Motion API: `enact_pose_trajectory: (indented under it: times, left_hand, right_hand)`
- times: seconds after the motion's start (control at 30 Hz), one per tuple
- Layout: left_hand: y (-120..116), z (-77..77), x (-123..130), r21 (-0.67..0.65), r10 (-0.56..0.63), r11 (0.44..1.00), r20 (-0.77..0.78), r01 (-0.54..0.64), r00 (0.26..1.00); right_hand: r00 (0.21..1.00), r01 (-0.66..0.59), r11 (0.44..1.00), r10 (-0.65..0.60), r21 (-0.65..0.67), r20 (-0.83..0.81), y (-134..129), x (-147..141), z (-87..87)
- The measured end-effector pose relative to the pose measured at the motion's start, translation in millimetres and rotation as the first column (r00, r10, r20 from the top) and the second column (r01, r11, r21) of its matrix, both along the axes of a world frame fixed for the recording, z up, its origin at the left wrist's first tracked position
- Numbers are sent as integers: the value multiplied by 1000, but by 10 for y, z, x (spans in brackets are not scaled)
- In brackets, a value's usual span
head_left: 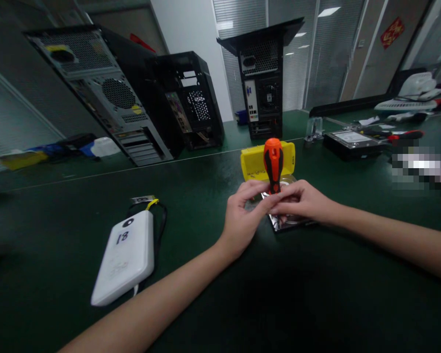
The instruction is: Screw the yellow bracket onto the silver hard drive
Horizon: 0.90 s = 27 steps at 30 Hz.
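Note:
An orange and black screwdriver (273, 164) stands upright over an opened hard drive (290, 220). My left hand (244, 208) is closed, its thumb and fingers around the lower end of the handle. From the other side, my right hand (303, 203) is closed at the same spot, its fingertips meeting my left thumb under the handle. The shaft and tip of the screwdriver are mostly hidden by my fingers. Just behind the drive, a yellow plastic box (252, 162) lies open with small screws in it.
A white power bank (127, 255) with a cable lies at left on the green table (191, 206). Several computer cases (264, 83) stand along the back. At right are another hard drive (349, 139), red-and-black-handled tools (407, 136) and a small clear container (314, 128).

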State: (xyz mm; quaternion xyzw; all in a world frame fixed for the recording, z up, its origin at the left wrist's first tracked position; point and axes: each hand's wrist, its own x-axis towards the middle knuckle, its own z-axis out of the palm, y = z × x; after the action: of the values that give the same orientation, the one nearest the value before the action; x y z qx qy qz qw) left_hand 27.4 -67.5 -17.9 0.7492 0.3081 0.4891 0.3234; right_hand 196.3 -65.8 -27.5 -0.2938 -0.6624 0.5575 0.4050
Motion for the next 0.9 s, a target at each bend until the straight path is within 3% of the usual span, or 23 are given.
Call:
enact_pose_trajectory:
  times: [0.07, 0.17, 0.5, 0.63, 0.9]
  left_hand:
    - [3, 6, -1, 5, -1, 1000, 0, 1, 1000]
    - [17, -10, -8, -2, -9, 1000, -9, 9, 1000]
    - [-40, -103, 12, -106, -136, 985, 28, 138, 990]
    - [-41, -115, 14, -160, -115, 980, 34, 118, 993]
    - [-20, -151, 25, -141, -91, 985, 45, 97, 995]
  right_hand:
    - [996, -85, 993, 82, -84, -37, 34, 42, 7]
    - [991, -130, 986, 127, -104, -40, 63, 71, 15]
    - [998, -51, 984, 43, -172, -48, 44, 35, 18]
    - [999, -30, 980, 24, -195, -37, 31, 26, 34]
    - [1000, -4, 980, 3, -196, -6, 22, 22, 4]
